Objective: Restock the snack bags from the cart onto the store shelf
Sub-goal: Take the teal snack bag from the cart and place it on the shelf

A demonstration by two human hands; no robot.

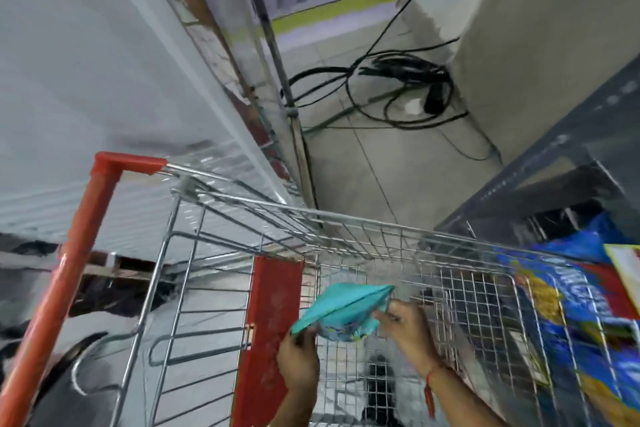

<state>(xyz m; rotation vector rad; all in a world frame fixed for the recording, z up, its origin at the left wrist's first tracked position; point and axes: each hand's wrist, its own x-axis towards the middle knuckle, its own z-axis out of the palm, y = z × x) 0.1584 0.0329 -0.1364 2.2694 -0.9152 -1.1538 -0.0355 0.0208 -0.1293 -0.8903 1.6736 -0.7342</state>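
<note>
Over the wire cart (346, 239), the left hand (298, 354) and right hand (407, 326) each pinch one end of a teal snack bag (341, 310), fingers closed on it

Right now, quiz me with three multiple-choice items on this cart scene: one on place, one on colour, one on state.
1. Where is the snack bag?
A. on the floor
B. held over the cart basket
C. on the shelf

2. What colour is the cart handle?
A. orange-red
B. green
C. black

3. How is the bag held?
A. by the left hand alone
B. by nobody
C. by both hands

Answers: 1 B, the bag hangs above the wire basket. 2 A, the bar and its corner are orange-red. 3 C, the left hand has its lower corner and the right hand its right end.
</note>
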